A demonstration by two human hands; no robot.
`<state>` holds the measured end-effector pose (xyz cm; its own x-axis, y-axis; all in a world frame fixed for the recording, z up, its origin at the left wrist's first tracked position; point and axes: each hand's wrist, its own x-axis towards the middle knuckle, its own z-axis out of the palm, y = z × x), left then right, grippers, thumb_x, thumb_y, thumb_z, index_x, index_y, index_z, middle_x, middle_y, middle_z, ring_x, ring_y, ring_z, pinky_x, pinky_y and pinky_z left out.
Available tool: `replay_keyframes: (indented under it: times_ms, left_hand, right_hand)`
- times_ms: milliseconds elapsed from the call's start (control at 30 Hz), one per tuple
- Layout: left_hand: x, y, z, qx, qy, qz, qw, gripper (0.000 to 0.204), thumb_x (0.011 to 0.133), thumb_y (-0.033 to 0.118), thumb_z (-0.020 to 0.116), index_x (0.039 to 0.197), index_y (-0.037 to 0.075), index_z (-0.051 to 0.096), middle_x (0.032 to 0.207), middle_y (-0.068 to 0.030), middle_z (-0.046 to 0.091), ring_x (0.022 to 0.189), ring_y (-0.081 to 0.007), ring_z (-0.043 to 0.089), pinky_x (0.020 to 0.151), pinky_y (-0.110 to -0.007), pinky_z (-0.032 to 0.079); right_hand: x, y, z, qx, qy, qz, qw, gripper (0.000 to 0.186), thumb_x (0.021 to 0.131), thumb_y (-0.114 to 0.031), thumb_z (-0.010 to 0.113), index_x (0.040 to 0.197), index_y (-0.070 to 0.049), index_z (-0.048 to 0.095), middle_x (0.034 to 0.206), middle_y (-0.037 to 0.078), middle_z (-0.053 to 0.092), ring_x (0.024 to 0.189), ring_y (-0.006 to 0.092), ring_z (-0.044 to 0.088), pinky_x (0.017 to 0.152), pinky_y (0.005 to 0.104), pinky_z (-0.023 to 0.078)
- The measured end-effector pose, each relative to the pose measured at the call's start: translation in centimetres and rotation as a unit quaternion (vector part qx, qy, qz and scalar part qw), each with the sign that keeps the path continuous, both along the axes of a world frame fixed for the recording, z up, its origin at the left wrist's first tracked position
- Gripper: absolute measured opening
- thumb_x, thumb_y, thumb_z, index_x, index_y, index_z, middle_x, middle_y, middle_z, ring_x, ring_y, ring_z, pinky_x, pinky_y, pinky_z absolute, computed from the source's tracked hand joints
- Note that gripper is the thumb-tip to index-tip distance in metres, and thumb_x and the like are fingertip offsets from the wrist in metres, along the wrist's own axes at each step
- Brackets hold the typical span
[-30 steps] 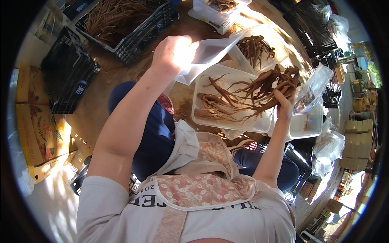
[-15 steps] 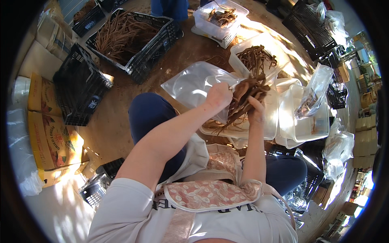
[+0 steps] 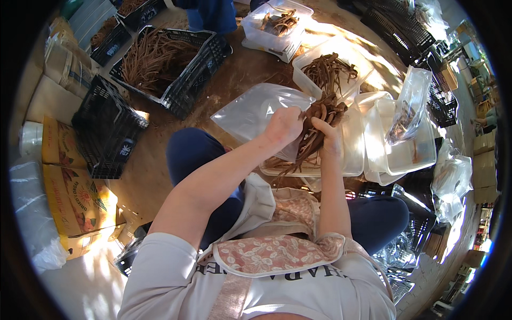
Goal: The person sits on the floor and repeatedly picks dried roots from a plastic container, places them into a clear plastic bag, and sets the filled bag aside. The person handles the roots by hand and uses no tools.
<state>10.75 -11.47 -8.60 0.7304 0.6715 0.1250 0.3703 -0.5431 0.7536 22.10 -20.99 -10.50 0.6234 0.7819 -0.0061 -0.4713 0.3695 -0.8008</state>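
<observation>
My left hand (image 3: 285,127) is closed in a fist on the edge of a clear plastic bag (image 3: 246,109), whose wide part spreads to the left. Beside it my right hand (image 3: 326,137) grips a bunch of dried brown roots (image 3: 309,141), thumb across the top. The bunch lies against the bag's edge; whether any of it is inside, I cannot tell. Under both hands sits a translucent plastic tub (image 3: 349,162) with some brown strands in it. Just beyond, another translucent tub (image 3: 305,84) holds more roots (image 3: 332,72).
Black crates stand around, one full of long brown roots (image 3: 152,60), another crate (image 3: 106,130) at the left. Nested tubs (image 3: 397,165) carry a bagged bundle (image 3: 405,114) at right. A tub (image 3: 253,26) rests on a scale (image 3: 269,50). Yellow cartons (image 3: 80,200) line the left.
My right hand and the root bunch have shifted slightly left, closer to my left hand. The view has tilted a little; both hands keep their grip.
</observation>
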Motion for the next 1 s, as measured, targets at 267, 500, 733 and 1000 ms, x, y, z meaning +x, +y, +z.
replay_keyframes:
  times_ms: [267,500,733,1000]
  left_hand:
    - [-2.1,6.1,6.9,0.238,0.125,0.090,0.959,0.018,0.084,0.019,0.050,0.077,0.007,0.063,0.068,-0.0146,0.062,0.063,-0.0330,0.061,0.056,-0.039,0.049]
    - [2.2,1.4,6.2,0.051,-0.109,0.010,0.993,0.019,0.083,0.015,0.050,0.090,0.006,0.065,0.066,-0.0156,0.061,0.061,-0.0229,0.059,0.059,-0.033,0.045]
    - [3.1,0.9,7.0,0.069,-0.074,0.009,0.995,0.023,0.084,0.021,0.053,0.079,0.002,0.065,0.071,-0.0165,0.061,0.060,-0.0254,0.057,0.057,-0.032,0.045]
    - [4.0,1.0,8.1,0.034,-0.015,-0.061,0.997,0.031,0.087,0.029,0.051,0.083,0.001,0.063,0.065,-0.0128,0.058,0.056,-0.0257,0.052,0.056,-0.033,0.043]
  right_hand:
    - [6.1,-8.0,8.4,0.224,0.083,0.116,0.964,0.073,0.073,-0.041,0.062,0.131,-0.004,0.037,0.126,0.024,0.045,0.060,0.0135,0.043,0.049,0.0222,0.036]
    - [-0.6,-6.2,11.1,0.178,0.110,0.227,0.951,0.078,0.066,-0.030,0.061,0.130,0.005,0.033,0.126,0.030,0.042,0.088,0.0247,0.049,0.067,0.0303,0.044]
    - [0.5,-7.3,8.8,-0.055,-0.003,0.140,0.989,0.076,0.064,-0.006,0.063,0.134,-0.001,0.034,0.124,0.011,0.047,0.109,0.0197,0.049,0.090,0.0305,0.043]
    - [-0.4,-9.5,10.4,-0.052,-0.252,0.172,0.951,0.073,0.061,0.000,0.071,0.128,0.000,0.043,0.111,0.007,0.056,0.099,0.0149,0.053,0.088,0.0280,0.041]
